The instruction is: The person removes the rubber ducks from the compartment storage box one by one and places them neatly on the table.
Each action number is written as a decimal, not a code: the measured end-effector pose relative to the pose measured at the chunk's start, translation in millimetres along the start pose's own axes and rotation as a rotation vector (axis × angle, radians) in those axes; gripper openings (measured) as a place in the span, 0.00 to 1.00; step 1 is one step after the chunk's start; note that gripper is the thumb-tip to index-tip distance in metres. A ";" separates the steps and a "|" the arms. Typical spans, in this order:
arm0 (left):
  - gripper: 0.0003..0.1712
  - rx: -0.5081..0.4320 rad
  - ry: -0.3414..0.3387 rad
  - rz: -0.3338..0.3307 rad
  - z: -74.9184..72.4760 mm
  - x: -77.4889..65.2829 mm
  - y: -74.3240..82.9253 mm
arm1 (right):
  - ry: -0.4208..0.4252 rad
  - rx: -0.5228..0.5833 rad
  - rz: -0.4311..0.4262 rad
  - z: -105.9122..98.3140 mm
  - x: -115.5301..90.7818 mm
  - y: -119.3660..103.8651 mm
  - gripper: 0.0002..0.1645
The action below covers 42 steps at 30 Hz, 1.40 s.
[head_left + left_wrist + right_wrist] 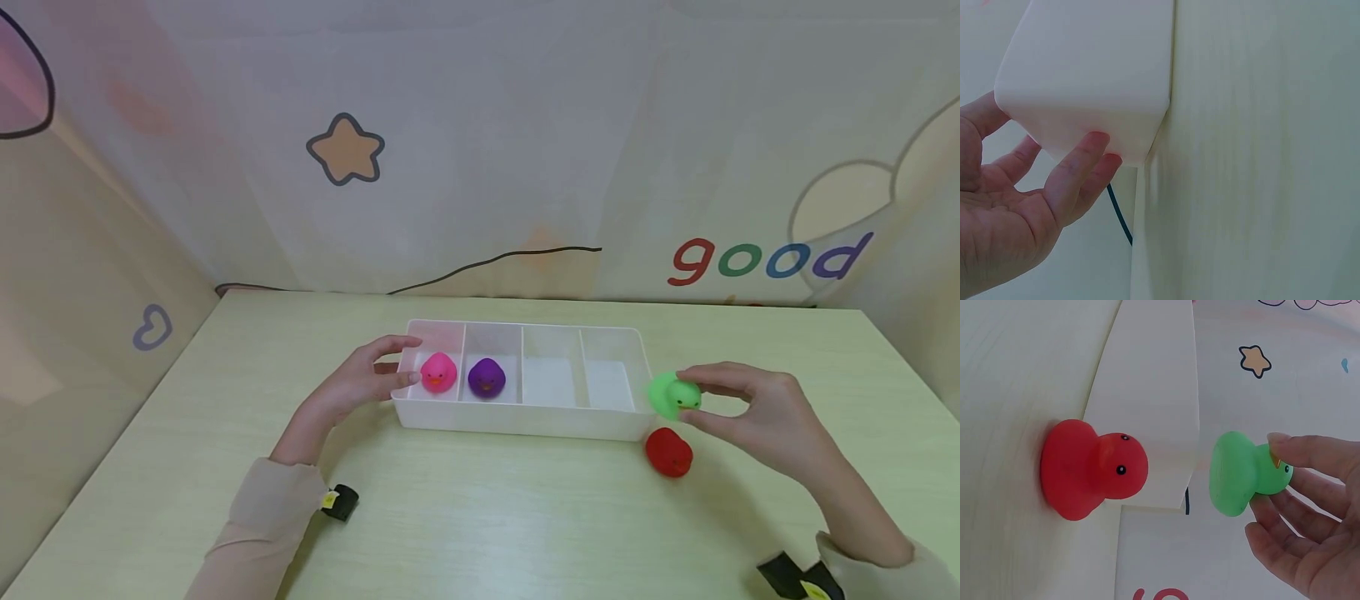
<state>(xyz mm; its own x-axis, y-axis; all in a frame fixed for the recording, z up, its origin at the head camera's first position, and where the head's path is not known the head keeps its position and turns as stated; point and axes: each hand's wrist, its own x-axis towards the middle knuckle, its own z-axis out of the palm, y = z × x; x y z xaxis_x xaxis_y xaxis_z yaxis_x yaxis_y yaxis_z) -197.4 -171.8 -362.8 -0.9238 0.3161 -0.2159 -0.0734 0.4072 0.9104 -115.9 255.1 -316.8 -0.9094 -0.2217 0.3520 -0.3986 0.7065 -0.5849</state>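
A white four-compartment tray (525, 421) stands on the table. My left hand (367, 379) holds its left end; in the left wrist view, fingertips (1094, 140) touch the outer end wall. A pink duck (438, 372) sits in the leftmost compartment and a purple duck (487, 378) in the one beside it. My right hand (765, 412) pinches a green rubber duck (675, 395) between thumb and fingers, raised beside the tray's right end. Below it, a red duck (669, 452) rests on the table by the tray's right front corner, as the right wrist view also shows.
The pale wooden table (480, 517) meets a printed backdrop (495, 167) along its far edge, and the backdrop continues at both sides. In the tray, the two right compartments (577, 375) hold no ducks.
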 end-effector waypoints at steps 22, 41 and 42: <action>0.31 -0.008 0.001 -0.003 0.1 0.5 -0.7 | -0.061 -0.037 0.105 -10.8 -26.6 33.1 0.24; 0.32 -0.046 -0.010 0.007 0.5 -0.2 -1.1 | -0.136 -0.104 0.121 -6.3 -36.6 54.7 0.24; 0.32 -0.045 -0.009 0.005 0.5 -0.1 -1.1 | -0.141 -0.100 0.118 -5.8 -36.7 55.5 0.24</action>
<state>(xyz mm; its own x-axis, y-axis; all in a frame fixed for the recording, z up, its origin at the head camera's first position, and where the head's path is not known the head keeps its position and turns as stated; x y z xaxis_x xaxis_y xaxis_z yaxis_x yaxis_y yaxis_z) -197.0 -171.9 -363.9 -0.9206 0.3262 -0.2145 -0.0861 0.3663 0.9265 -103.9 306.3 -358.0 -0.9594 -0.2203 0.1759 -0.2811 0.7948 -0.5378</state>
